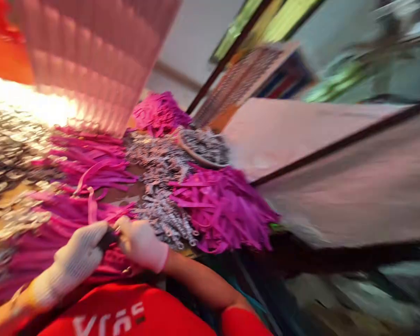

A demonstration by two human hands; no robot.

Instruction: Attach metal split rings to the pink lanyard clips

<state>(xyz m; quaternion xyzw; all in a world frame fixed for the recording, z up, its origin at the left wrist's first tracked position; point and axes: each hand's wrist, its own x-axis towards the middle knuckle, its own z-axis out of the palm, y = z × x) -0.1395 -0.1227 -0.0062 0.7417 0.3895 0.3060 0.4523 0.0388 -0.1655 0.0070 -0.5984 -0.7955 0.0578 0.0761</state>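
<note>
The picture is smeared by motion. Both my hands wear white gloves and meet low at the left, above a heap of pink straps [73,205]. My left hand [77,256] and my right hand [140,242] have their fingers closed, pinched together on a small dark thing [108,239] that I cannot name. A pink strap [91,205] rises in a loop just above them. Bundles of silver metal clips [164,205] lie just right of my right hand, beside another heap of pink straps [224,205].
A pile of round metal pieces [10,144] covers the table's far left. A pale ribbed panel [91,56] stands at the back. A brown board [336,158] with a dark bar across it fills the right. A perforated tray [238,79] leans behind.
</note>
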